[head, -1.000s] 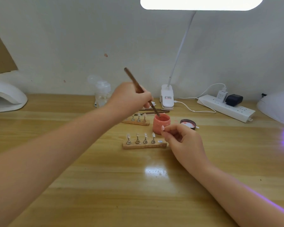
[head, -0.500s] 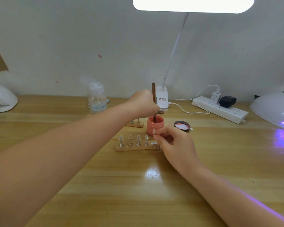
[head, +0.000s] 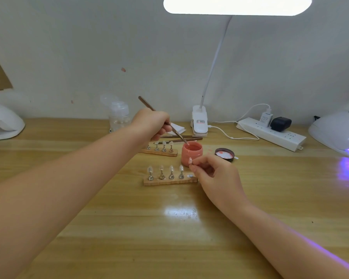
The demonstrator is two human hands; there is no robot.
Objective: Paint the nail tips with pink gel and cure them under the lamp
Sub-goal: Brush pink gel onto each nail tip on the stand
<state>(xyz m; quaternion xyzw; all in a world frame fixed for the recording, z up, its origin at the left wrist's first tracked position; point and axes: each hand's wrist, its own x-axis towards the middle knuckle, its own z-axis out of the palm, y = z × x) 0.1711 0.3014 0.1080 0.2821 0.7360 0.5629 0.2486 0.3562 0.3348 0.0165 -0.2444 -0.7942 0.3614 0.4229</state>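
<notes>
As the brush (head: 161, 120), upright half a second ago, tilts back into the pink gel jar (head: 191, 153), the left hand (head: 153, 122) grips it for loading while the right hand (head: 216, 174) pinches a nail tip (head: 190, 160) awaiting paint.

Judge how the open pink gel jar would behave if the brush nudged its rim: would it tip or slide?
The pink gel jar looks squat and wide, so probably slides rather than tips. It stands free beside the right hand, and the table looks glossy. Open, it could spill.

A glossy, light wooden plank worktop (head: 169, 228) meets a plain grey-white wall (head: 89, 47); above the worktop glows a bright white oblong desk light (head: 237, 6).
</notes>
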